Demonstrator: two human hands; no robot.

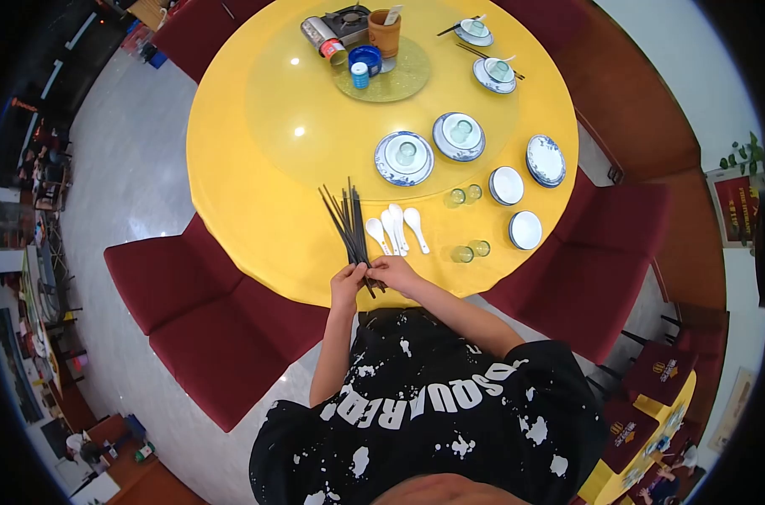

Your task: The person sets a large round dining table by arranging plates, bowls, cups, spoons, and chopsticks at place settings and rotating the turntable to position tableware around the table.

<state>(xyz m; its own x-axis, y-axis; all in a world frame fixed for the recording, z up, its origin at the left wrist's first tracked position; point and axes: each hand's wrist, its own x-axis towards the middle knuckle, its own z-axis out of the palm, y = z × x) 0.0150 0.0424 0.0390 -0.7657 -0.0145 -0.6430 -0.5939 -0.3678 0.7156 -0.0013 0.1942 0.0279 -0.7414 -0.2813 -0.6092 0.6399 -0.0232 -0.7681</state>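
Observation:
Near the front edge of the round yellow table (pixel 264 244), both hands are at a bundle of black chopsticks (pixel 349 220). My left hand (pixel 347 282) has its fingers wrapped round the lower part of the bundle. My right hand (pixel 393 273) pinches at the same lower ends, close beside the left. The chopsticks fan out a little at their far ends. Just right of them lie several white spoons (pixel 397 229). Beyond the spoons stands a plate with a bowl and a glass on it (pixel 405 158).
Small glasses (pixel 462 253), white bowls (pixel 525 230) and a patterned plate (pixel 546 161) stand at the right. At the back, a portable stove (pixel 349 23), a brown pot (pixel 384 38) and a blue ashtray (pixel 365 59) are grouped. Red chairs (pixel 222 337) flank me.

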